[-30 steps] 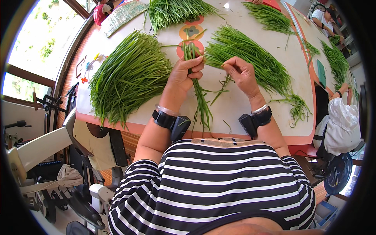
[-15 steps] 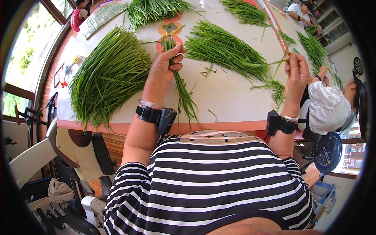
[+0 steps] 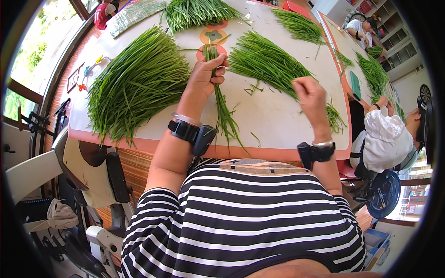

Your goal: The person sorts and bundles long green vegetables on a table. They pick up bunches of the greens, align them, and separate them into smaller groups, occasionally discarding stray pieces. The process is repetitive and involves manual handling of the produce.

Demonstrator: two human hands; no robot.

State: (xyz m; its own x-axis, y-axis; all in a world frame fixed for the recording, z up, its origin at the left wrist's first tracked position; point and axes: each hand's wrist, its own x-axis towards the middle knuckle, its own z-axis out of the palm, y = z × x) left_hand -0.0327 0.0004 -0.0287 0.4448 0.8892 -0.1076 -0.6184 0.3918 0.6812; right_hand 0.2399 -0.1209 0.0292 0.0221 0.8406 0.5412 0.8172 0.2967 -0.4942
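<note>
Left fingers point(image 3: 218, 79) grip green stalks point(image 3: 223, 110); right fingers point(image 3: 300, 85) curl closed (any contents hidden).

Since half a second ago, the right hand point(image 3: 311, 96) has returned from the right side of the table point(image 3: 278, 126) to the green pile point(image 3: 265, 60), its pinched leaf no longer visible.
</note>
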